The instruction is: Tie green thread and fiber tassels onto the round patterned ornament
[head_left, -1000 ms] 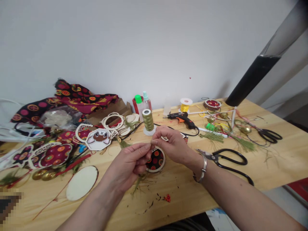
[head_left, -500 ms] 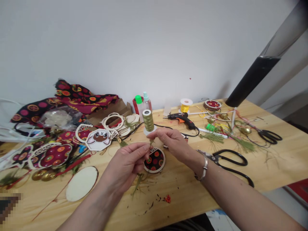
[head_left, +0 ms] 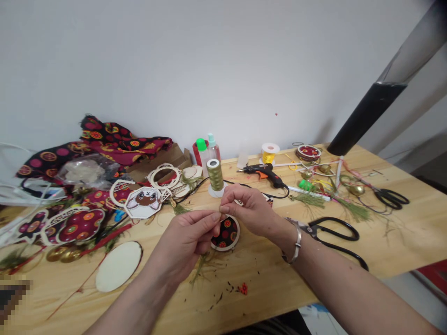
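My left hand (head_left: 193, 232) is closed in a pinch, and strands of a green thread tassel (head_left: 199, 270) hang just beneath it. At its thumb tip it meets my right hand (head_left: 244, 202), also pinched; what lies between the right fingertips is too small to make out. Behind and below the fingers, a round wooden-rimmed pendant (head_left: 226, 235) with dark flowered fabric lies on the table, partly covered by my left hand. A spool of olive-green thread (head_left: 215, 176) stands upright just beyond the hands.
Large black-handled scissors (head_left: 331, 232) lie beside my right wrist. Past my hands are a hot glue gun (head_left: 263, 172), a yellow cord spool (head_left: 269, 156) and two bottles (head_left: 206, 153). Flowered fabric (head_left: 115, 137) and wooden ornaments (head_left: 143, 202) crowd the left. A pale oval disc (head_left: 118, 266) lies near my left forearm.
My right hand has come slightly down, its fingertips now closed against my left fingertips. The small green bit seen between them is now hidden. My left hand has barely moved.
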Demonstrator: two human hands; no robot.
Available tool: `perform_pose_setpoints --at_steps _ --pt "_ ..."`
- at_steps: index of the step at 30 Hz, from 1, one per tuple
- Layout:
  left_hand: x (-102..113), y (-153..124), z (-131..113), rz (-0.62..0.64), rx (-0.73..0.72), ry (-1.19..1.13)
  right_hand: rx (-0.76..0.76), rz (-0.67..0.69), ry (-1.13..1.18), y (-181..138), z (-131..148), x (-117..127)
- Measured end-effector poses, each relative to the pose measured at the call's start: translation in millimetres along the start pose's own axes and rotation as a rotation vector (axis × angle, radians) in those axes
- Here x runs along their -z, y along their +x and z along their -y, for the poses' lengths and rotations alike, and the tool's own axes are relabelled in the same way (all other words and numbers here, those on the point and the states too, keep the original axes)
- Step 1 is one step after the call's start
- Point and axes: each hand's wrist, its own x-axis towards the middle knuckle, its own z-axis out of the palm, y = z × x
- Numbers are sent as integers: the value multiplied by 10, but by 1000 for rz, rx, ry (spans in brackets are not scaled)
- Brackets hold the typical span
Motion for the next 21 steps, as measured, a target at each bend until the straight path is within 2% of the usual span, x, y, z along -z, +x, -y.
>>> perform_pose_setpoints --at_steps 3,8,16,21 --pt "18 -20 -8 39 17 -5 7 -8 -26 -5 9 0" --pt "94 -65 18 18 29 32 -129 -77 62 12 6 17" --pt "413 -265 190 -135 96 218 -214 -125 77 27 18 22" --pt "641 -494 268 -258 34 474 -222 -129 95 24 15 18"
